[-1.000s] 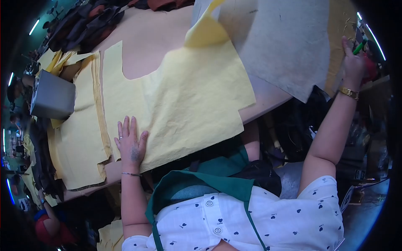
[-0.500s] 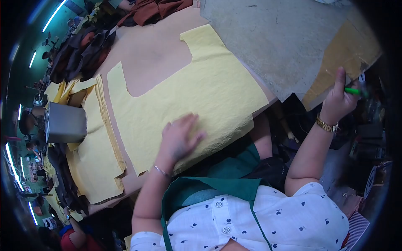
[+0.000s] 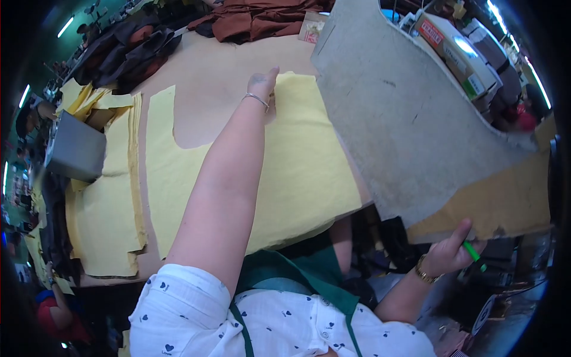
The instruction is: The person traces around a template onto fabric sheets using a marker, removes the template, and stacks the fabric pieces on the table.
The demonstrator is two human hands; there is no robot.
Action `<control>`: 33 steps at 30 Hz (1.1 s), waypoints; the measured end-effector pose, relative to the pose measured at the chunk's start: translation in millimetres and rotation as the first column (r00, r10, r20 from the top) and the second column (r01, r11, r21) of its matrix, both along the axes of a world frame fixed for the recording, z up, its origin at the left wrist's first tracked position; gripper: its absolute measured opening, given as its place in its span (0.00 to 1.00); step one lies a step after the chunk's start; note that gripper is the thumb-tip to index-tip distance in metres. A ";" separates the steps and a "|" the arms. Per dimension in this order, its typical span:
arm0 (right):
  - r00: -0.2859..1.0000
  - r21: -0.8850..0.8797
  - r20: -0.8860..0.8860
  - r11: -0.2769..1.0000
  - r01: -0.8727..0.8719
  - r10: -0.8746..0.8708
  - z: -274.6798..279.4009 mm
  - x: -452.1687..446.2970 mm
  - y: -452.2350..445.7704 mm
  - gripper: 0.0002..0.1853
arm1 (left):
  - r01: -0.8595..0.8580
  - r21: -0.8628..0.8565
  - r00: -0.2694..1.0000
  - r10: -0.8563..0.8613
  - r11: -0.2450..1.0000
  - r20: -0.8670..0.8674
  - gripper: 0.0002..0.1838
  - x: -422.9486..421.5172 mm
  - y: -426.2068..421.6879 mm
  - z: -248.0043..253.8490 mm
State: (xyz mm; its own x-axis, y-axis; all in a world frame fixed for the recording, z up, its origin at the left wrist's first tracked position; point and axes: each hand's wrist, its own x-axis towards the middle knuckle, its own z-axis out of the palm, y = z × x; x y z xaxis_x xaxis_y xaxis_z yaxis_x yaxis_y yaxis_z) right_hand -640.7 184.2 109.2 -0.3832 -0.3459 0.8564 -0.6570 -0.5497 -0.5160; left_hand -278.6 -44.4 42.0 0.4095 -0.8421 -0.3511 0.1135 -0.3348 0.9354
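A pale yellow cut fabric piece (image 3: pixel 309 172) with a curved neckline lies on the table in front of me. Reaching far across it, my left hand (image 3: pixel 263 84) is at the upper end of its right strap. A finger there is stretched out; the others are partly hidden. At the lower right, my right hand (image 3: pixel 449 254) is closed, with a green pen (image 3: pixel 474 253) in its grip. Its thumb lies at the brown edge of a large grey cardboard pattern (image 3: pixel 398 107), which slants over the table's right side.
A stack of yellow cut pieces (image 3: pixel 104 220) lies at the left, with a grey metal block (image 3: pixel 76 146) on it. Dark cloth (image 3: pixel 119 50) and rust-brown cloth (image 3: pixel 256 18) are heaped at the back. A cardboard box (image 3: pixel 458 53) stands beyond the pattern. Another person (image 3: pixel 56 309) is at lower left.
My left hand has moved from the middle of the yellow fabric up to its right strap. My right hand has come lower with the pen, and the cardboard pattern's near edge has come down with it.
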 end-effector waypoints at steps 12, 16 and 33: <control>0.993 -0.026 0.077 0.995 -0.092 0.094 -3.8 4.3 -9.2 0.18 | 0.127 -0.496 0.951 -0.247 0.859 -0.184 0.32 18.8 -36.3 3.8; 0.996 -0.031 0.056 0.997 -0.072 0.074 -1.5 10.9 -7.6 0.21 | 0.033 -0.339 0.880 0.133 0.940 0.456 0.26 56.8 -17.0 -25.2; 0.982 -0.005 0.170 0.996 -0.084 0.084 13.6 35.5 -4.5 0.14 | 0.275 0.313 -0.117 -0.291 0.909 0.949 0.29 22.0 429.4 -34.2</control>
